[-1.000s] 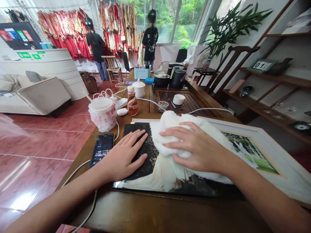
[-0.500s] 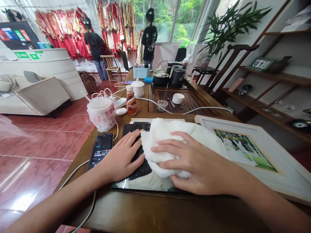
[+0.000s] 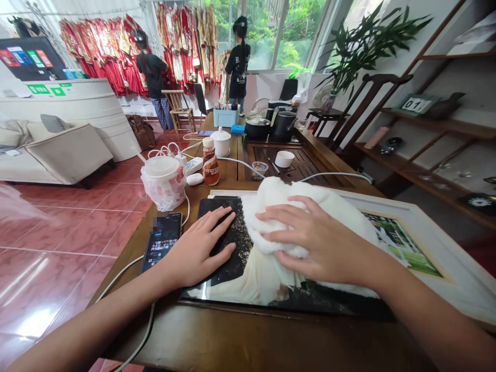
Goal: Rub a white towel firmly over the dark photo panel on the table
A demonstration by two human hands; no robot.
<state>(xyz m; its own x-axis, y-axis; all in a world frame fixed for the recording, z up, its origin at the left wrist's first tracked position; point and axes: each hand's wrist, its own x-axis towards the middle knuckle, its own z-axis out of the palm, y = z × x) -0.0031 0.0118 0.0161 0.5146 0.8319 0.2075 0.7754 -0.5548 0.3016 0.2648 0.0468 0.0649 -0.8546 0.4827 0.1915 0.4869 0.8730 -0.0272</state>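
A glossy dark photo panel (image 3: pixel 232 292), printed with pale cloth and specks, lies flat on the wooden table. My left hand (image 3: pixel 201 248) rests on its left side with fingers stretched and thumb apart, holding nothing. My right hand (image 3: pixel 310 243) presses a bunched white fluffy cloth (image 3: pixel 275 196) onto the panel, its fingers curled over the fabric. The cloth covers the panel's middle and right and trails over a white-framed wedding photo (image 3: pixel 406 248) beside it. A lit phone (image 3: pixel 163 237) lies to the left of my left hand.
Behind the panel stand a bagged white tub (image 3: pixel 163 181), a brown drink bottle (image 3: pixel 210 165), a lidded white pot (image 3: pixel 220 140) and a small white bowl (image 3: pixel 284 158). A white cable (image 3: pixel 149 330) hangs at the table's left edge. Two people stand by hanging red garments (image 3: pixel 112 57).
My right hand has slid the white cloth right and slightly away from me, uncovering more of the panel's speckled middle. My left hand stays nearly in place.
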